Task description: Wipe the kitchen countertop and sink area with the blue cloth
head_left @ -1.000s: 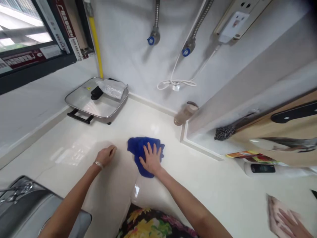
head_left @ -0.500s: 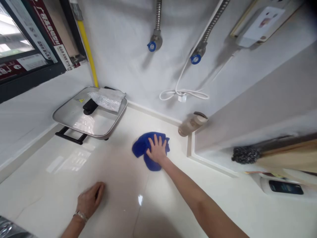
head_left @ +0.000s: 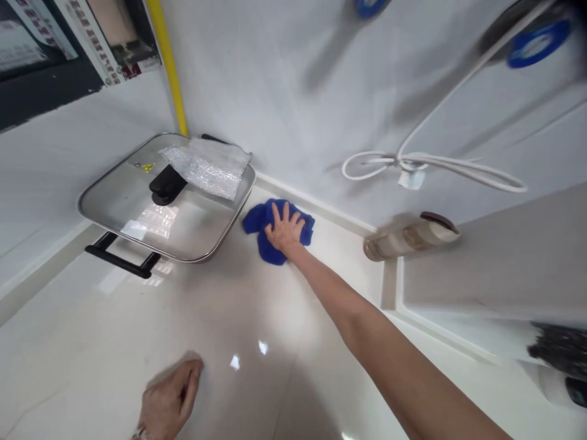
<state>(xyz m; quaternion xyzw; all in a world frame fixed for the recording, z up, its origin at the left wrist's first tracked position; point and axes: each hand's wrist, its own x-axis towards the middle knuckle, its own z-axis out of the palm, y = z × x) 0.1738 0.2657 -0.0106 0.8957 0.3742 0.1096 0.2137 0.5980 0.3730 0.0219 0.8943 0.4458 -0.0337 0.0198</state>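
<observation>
In the head view, my right hand [head_left: 284, 231] lies flat with fingers spread on a crumpled blue cloth [head_left: 272, 252]. It presses the cloth against a glossy white surface [head_left: 220, 311], close to the low ledge along the back wall. My left hand [head_left: 169, 397] rests on the same surface at the lower left, curled into a loose fist. Nothing shows between its fingers, and a bracelet [head_left: 142, 432] is at the wrist. Left of the cloth stands an electric pan with a glass lid [head_left: 114, 201] and a black lid knob [head_left: 167, 184].
A silvery padded sheet [head_left: 208, 168] lies on the lid, and the pan's black handle [head_left: 121, 261] sticks out in front. A beige bottle [head_left: 408, 237] stands by the right corner. A bundled white cord [head_left: 413, 164] hangs on the wall. A yellow pipe [head_left: 169, 64] runs down behind the pan.
My right hand has slid the blue cloth farther back, toward the wall and nearer the pan. The view has moved closer to the corner. My left hand stays in a fist on the surface.
</observation>
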